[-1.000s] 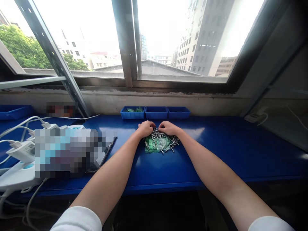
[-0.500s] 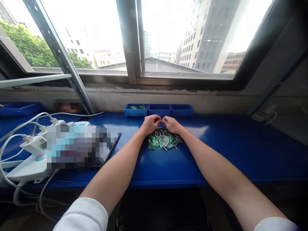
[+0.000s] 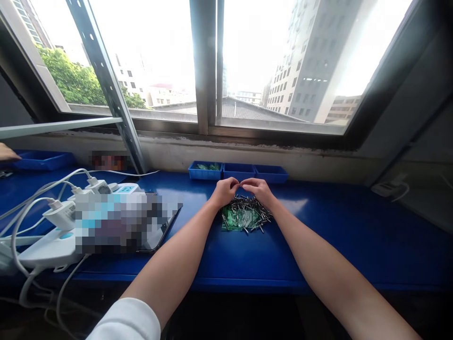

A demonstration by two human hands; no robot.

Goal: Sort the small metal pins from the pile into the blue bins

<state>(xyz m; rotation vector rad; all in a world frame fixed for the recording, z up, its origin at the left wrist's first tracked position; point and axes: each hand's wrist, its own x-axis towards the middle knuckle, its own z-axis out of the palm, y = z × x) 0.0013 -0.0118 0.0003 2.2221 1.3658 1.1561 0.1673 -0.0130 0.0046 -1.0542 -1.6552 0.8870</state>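
A heap of small metal pins and green plastic pieces [image 3: 246, 217] lies on the blue bench [image 3: 318, 236]. My left hand [image 3: 224, 191] and my right hand [image 3: 259, 189] hover just above the far edge of the heap, fingertips pinched together and meeting at one tiny part that I cannot make out. Behind the hands stand three small blue trays [image 3: 238, 171] in a row. The left tray [image 3: 205, 170] holds a few green pieces.
White power strips and cables [image 3: 53, 217] lie at the left beside a blurred patch and a phone's dark edge [image 3: 166, 231]. Another blue tray [image 3: 42, 159] sits far left, with another person's hand [image 3: 7, 153] at it. The window sill runs behind.
Both hands lifted off the heap and came together, fingertips now pinching a small part between them. The head view shifted slightly right and down.
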